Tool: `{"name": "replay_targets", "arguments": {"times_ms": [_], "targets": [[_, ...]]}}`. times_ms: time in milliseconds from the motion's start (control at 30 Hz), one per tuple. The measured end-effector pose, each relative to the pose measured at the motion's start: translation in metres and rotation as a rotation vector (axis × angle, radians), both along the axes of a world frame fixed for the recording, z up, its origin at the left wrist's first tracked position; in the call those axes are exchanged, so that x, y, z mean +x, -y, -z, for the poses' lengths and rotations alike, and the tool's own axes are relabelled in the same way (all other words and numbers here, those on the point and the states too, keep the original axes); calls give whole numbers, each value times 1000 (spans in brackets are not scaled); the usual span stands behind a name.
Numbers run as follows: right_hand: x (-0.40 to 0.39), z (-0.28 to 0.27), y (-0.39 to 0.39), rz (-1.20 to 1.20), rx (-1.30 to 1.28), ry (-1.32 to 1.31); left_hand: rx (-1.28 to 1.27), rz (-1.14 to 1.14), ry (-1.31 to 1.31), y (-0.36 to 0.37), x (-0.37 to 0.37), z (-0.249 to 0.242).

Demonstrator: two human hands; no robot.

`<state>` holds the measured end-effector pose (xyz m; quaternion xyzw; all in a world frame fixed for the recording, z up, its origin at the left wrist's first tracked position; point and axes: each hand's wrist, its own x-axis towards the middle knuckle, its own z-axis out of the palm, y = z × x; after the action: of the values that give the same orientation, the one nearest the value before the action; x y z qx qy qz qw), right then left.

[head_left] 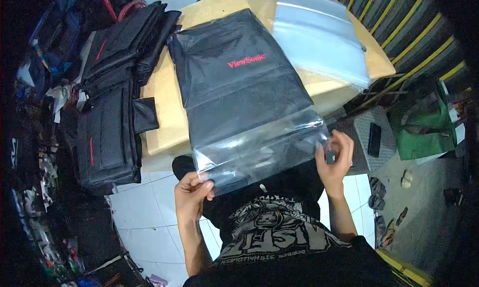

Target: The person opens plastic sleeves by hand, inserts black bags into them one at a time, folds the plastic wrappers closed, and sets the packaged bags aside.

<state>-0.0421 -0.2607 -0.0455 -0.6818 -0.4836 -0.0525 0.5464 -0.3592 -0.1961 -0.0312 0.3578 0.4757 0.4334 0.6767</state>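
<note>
A black bag with red "ViewSonic" lettering (234, 87) lies flat on the wooden table (159, 122), inside a clear plastic sleeve (259, 152). The sleeve's empty end hangs over the table's near edge toward my body. My left hand (192, 194) pinches the near left corner of the sleeve between thumb and fingers. At the near right corner, my right hand (337, 154) holds the plastic with its fingertips closed on it.
Folded black bags (107, 137) are piled at the left. A stack of clear plastic sleeves (319, 37) lies at the table's far right. Beyond the right edge are a grey box (359, 132) carrying a phone (374, 140), and a green bag (424, 127).
</note>
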Motion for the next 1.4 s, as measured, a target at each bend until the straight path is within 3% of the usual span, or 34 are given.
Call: {"name": "replay_targets", "arguments": {"times_ms": [67, 167, 300, 467, 533, 633, 700, 733, 800, 867, 1033, 1267, 1400], "targets": [[8, 17, 4, 15, -63, -128, 14, 8, 20, 0, -3, 7], [15, 11, 1, 93, -20, 100, 9, 7, 39, 1, 0, 5], [20, 7, 5, -31, 13, 257, 4, 35, -61, 1, -4, 8], [43, 15, 28, -207, -125, 65, 58, 247, -187, -4, -26, 6], [43, 15, 23, -225, -11, -128, 106, 257, -164, -10, -24, 3], [35, 6, -4, -84, -61, -512, 61, 81, -83, -25, -11, -5], [38, -10, -18, -269, -241, -723, 6, 18, 61, -34, 5, -16], [40, -16, -25, -363, -325, -826, -8, 54, -41, -38, 7, -19], [51, -12, -26, -404, -523, -704, -32, 125, -245, -44, 9, -24], [57, -13, -19, -418, -588, -715, 28, 66, -145, -45, 3, 0], [61, -3, -1, -428, -501, -972, -13, 22, -125, -41, 4, 0], [66, 1, -26, -450, -397, -923, 17, 182, -64, -49, -7, -7], [62, -12, -58, -579, -579, -911, -3, 148, -146, -55, 4, -6]]}}
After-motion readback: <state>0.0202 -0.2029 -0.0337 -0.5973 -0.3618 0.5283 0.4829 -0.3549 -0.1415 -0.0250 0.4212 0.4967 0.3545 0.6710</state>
